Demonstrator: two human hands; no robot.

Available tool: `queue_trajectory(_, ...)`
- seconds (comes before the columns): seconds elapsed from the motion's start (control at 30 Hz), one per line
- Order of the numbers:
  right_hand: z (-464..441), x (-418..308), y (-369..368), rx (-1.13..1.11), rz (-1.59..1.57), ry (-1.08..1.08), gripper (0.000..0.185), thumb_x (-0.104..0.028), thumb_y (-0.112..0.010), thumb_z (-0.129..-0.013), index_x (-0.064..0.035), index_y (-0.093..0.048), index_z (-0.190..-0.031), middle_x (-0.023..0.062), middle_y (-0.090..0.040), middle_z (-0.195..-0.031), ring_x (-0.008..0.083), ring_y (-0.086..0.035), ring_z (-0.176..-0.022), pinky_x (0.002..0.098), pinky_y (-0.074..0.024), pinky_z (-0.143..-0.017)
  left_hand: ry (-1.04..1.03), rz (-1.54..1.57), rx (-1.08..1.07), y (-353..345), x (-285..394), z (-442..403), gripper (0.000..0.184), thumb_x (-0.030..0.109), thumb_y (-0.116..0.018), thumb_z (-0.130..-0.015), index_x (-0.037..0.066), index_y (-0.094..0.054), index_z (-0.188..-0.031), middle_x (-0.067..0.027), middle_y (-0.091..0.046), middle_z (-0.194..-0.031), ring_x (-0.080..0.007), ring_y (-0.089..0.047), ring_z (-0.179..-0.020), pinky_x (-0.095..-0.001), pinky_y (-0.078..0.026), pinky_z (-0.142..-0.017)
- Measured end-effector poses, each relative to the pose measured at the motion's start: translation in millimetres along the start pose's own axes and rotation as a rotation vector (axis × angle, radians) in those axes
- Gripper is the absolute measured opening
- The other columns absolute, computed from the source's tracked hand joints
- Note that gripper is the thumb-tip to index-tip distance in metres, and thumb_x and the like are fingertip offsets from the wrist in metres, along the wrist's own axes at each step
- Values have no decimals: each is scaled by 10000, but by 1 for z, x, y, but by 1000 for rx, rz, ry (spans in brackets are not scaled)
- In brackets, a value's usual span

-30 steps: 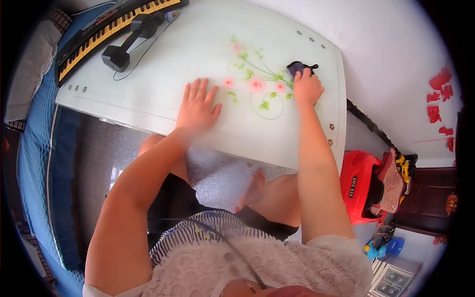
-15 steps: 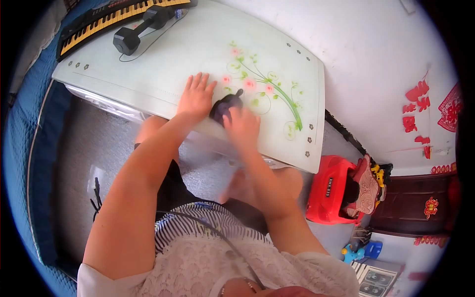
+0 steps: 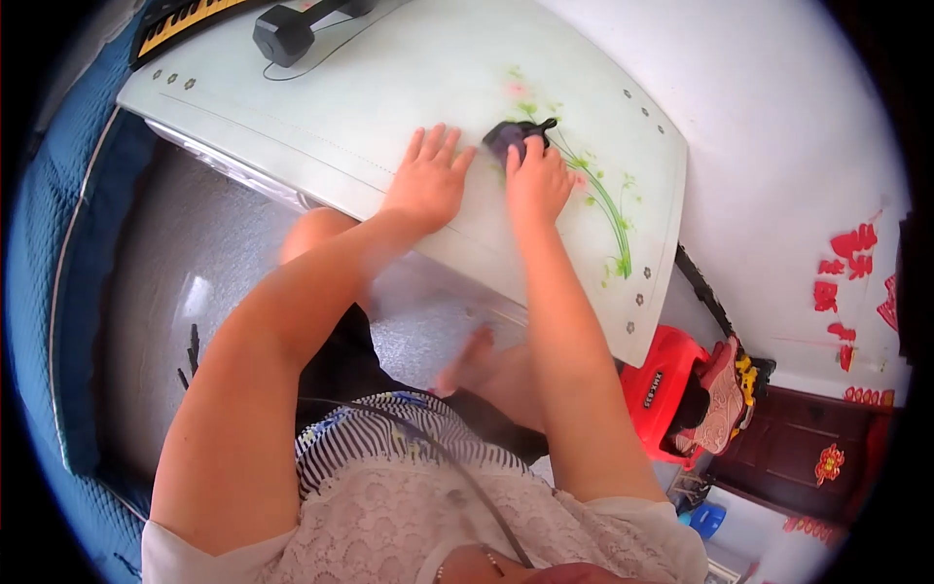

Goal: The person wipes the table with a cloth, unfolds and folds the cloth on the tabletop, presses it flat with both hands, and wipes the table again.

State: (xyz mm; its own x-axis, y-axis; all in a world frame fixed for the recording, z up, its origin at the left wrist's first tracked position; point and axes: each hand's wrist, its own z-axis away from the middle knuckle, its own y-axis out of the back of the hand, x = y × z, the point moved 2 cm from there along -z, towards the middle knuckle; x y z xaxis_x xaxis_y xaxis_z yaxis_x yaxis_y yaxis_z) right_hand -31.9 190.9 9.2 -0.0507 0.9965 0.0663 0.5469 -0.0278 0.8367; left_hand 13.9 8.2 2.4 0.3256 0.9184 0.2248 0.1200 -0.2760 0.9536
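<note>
On the white glass tabletop (image 3: 321, 117) lies a crumpled dark purple-black cloth (image 3: 504, 138), a thin dark end sticking out on its right. My right hand (image 3: 541, 185) grips the near side of this cloth, fingers bent over it and pressed toward the glass. Part of the cloth is hidden beneath those fingers. To its left, my left hand (image 3: 426, 185) rests palm down on the table with its fingers stretched out, holding nothing. A printed pattern of green stems and pink flowers (image 3: 613, 219) runs along the glass right of the cloth.
A black dumbbell (image 3: 283, 37) with a thin cord beside it lies at the table's far left, near a keyboard (image 3: 185, 27). A red toy car (image 3: 650, 394) stands on the floor past the right edge. Blue quilted fabric (image 3: 39, 331) lines the left side.
My right hand has moved the cloth away from the table's near edge, farther up and right onto the flower print. My left hand stays flat on the glass. The view has shifted somewhat.
</note>
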Motion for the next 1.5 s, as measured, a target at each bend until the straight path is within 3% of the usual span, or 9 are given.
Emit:
queue_trajectory(0.17,-58,-11,-42,-20,36,-54,279,-384,-722,-986,-143,-654,-1107,99,-680,-963,305,-688,-936,486,-473,-839,-2,22,-16,-4,-2,-2,495,164,-412,-1086,97,-517,-1565,-177,-377,-1707,-340,-243,-1632,-498,-143,-1354)
queue_trajectory(0.3,-74,-9,-60,-40,-11,-99,395,-419,-672,-1010,-275,-683,-1377,117,-707,-1046,315,-695,-1015,492,-480,-896,9,61,-31,3,0,-2,485,154,-413,-1086,90,-526,-1553,-182,-381,-1701,-345,-244,-1629,-490,-142,-1358)
queue_trajectory(0.4,-66,-7,-58,-28,-54,-46,375,-422,-676,-1004,-320,-713,-1363,110,-702,-1034,316,-689,-1000,495,-475,-904,12,69,-33,4,-1,-3,491,147,-402,-1091,58,-501,-1563,-187,-406,-1685,-344,-264,-1622,-471,-149,-1360)
queue_trajectory(0.6,-9,-12,-18,-68,-101,-9,333,-420,-696,-985,-310,-758,-1293,101,-655,-990,335,-662,-983,521,-469,-898,1,193,147,-14,-8,-2,573,59,-403,-1022,-5,-448,-1590,-187,-473,-1646,-342,-322,-1601,-466,-177,-1354)
queue_trajectory(0.7,36,-12,12,55,-82,69,358,-385,-720,-968,-320,-752,-1319,105,-660,-1039,335,-660,-1000,520,-462,-903,3,126,85,-14,-9,-2,538,61,-421,-1020,21,-507,-1550,-167,-458,-1662,-318,-319,-1603,-441,-191,-1353)
queue_trajectory(0.8,75,-13,51,-128,-161,15,356,-386,-718,-970,-320,-751,-1319,110,-643,-1013,340,-649,-961,511,-459,-868,7,84,78,-13,-8,-1,516,51,-437,-1014,40,-557,-1516,-153,-457,-1666,-302,-324,-1603,-431,-203,-1352)
queue_trajectory(0.97,123,-8,82,-133,-158,21,359,-376,-718,-971,-291,-749,-1318,112,-628,-978,335,-638,-941,510,-455,-834,14,97,85,-16,-7,2,527,29,-443,-1006,42,-554,-1521,-143,-444,-1677,-295,-313,-1608,-427,-206,-1351)
queue_trajectory(1.37,36,-3,20,-70,-80,-99,325,-363,-702,-992,-293,-760,-1304,98,-678,-1051,310,-669,-1033,503,-459,-932,10,63,75,-13,-5,1,500,83,-431,-1051,30,-529,-1539,-152,-438,-1678,-312,-303,-1610,-438,-206,-1349)
queue_trajectory(1.5,-10,6,-18,8,-51,-92,302,-363,-736,-963,-286,-776,-1252,74,-662,-972,294,-674,-940,495,-470,-845,-3,57,56,-12,-6,0,516,79,-422,-1045,12,-509,-1549,-172,-417,-1687,-326,-290,-1616,-444,-192,-1350)
